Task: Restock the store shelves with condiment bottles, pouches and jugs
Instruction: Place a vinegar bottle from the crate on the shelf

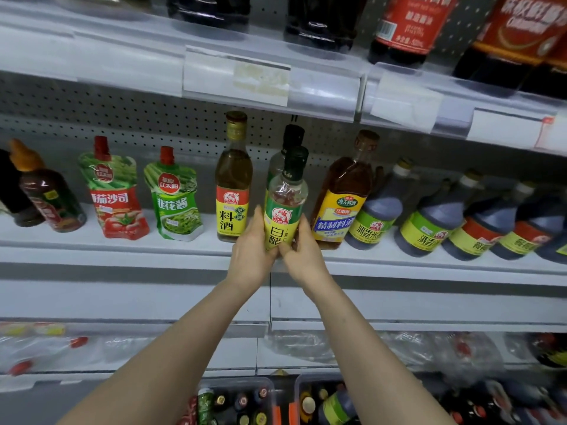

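The white vinegar bottle [283,210] is at the centre of the frame, at the front edge of the middle shelf [122,250]. The hands hide its base, so I cannot tell whether it rests on the shelf yet.

Along that shelf from the left of the frame stand a dark sauce bottle [49,197], a red tomato pouch [115,197], a green pouch [176,200] and a cooking wine bottle [233,185], all in place and facing out. Next, the left hand [250,250] and the right hand [305,251] both wrap the vinegar bottle low on its label, with a dark-capped bottle [291,139] just behind it. Further right, an amber jug [342,204] and a row of dark jugs [435,216] fill the shelf to the frame's right edge.

This shelf looks largely stocked, and the held bottle seems to be the one now being placed. Much work appears to be left: the crates [239,381] at the bottom centre hold many more bottles.
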The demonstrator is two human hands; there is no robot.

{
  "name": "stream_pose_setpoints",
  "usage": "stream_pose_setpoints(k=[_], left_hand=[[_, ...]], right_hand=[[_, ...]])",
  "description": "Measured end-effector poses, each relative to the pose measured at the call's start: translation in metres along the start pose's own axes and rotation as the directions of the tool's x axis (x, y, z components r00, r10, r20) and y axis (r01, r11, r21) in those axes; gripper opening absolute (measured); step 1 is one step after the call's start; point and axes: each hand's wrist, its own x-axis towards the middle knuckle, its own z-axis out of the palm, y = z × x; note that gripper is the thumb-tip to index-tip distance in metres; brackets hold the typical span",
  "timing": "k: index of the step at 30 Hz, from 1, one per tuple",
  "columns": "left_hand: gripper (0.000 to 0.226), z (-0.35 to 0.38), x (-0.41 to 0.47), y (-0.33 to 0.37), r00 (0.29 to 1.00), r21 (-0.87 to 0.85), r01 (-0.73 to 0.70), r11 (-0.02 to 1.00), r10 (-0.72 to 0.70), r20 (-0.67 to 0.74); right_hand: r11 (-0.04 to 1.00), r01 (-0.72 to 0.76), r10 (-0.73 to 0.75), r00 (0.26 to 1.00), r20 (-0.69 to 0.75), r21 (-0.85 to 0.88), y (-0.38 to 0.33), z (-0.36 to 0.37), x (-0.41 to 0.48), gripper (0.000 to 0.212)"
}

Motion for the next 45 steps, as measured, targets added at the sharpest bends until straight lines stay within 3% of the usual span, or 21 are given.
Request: stream_pose_setpoints(k=[13, 22, 29, 38, 42, 45], left_hand=[[0.067, 0.01, 0.027, -0.003, 0.999, -0.001, 0.047, 0.999, -0.047, -0.014], [0.056, 0.017, 0.036, 0.0, 0.995, 0.029, 0.088, 0.996, -0.086, -0.055], [0.053, 0.018, 0.038, 0.005, 0.991, 0.075, 0.087, 0.993, -0.078, -0.112], [0.056, 0.02, 0.036, 0.005, 0.991, 0.047, 0.063, 0.997, -0.057, -0.118], [0.074, 0.021, 0.008, 0.005, 0.992, 0.065, 0.066, 0.996, -0.059, -0.109], [0.065, 0.02, -0.029, 0.0, 0.989, 0.04, 0.061, 0.997, -0.055, -0.139]], right_hand=[[0.999, -0.037, 0.037, 0.999, 0.004, 0.034, -0.002, 0.003, 0.025, 0.077], [0.998, -0.03, 0.031, 0.999, -0.014, 0.05, 0.0, 0.006, 0.035, 0.067], [1.0, -0.02, 0.019, 0.998, -0.054, -0.023, 0.001, 0.008, 0.036, 0.056], [0.998, 0.009, -0.012, 0.998, -0.064, -0.056, 0.013, 0.005, 0.001, 0.072], [0.992, 0.077, -0.081, 0.996, -0.035, -0.102, 0.027, -0.005, -0.021, 0.071], [0.988, 0.109, -0.107, 0.994, 0.025, -0.114, 0.037, -0.014, -0.036, 0.065]])
